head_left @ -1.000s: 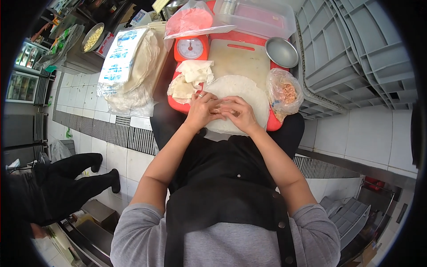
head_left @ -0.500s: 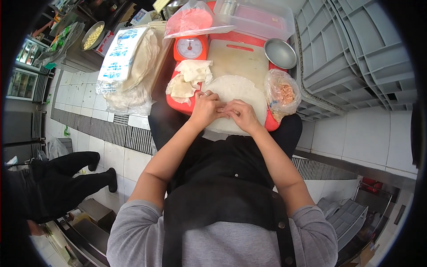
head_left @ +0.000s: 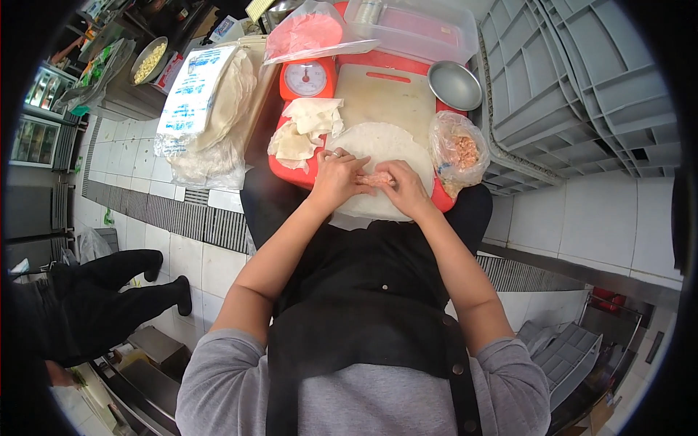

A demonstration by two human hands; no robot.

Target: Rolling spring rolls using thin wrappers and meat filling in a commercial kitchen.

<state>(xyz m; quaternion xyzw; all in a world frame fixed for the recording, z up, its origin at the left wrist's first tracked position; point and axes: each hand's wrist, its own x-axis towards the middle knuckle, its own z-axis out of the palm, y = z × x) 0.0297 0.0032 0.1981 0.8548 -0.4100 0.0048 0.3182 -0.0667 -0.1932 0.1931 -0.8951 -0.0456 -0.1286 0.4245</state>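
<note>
Between my hands, a short log of pinkish minced filling point(head_left: 376, 179) lies over the near part of a round white wrapper sheet point(head_left: 389, 142). My left hand point(head_left: 338, 174) grips its left end, and my right hand point(head_left: 404, 186) its right end. Beneath the wrapper is a pale cutting board point(head_left: 385, 89) on a red surface point(head_left: 297, 175). Just left of the board, torn wrapper pieces point(head_left: 300, 132) sit in a loose heap. To the right stands an open clear plastic bag of minced filling point(head_left: 463, 151).
An orange dial scale point(head_left: 307, 78), pink item in plastic point(head_left: 309, 33), clear plastic tub point(head_left: 429, 33) and metal bowl point(head_left: 455, 86) stand around the board's far side. Stacked wrapper sheets point(head_left: 238, 87) are at left, grey crates point(head_left: 560, 87) at right. A person's black-clad legs point(head_left: 116, 283) show lower left.
My hands have drawn slightly apart, the right one moving right, so the log of filling between them now shows. The view has shifted slightly.
</note>
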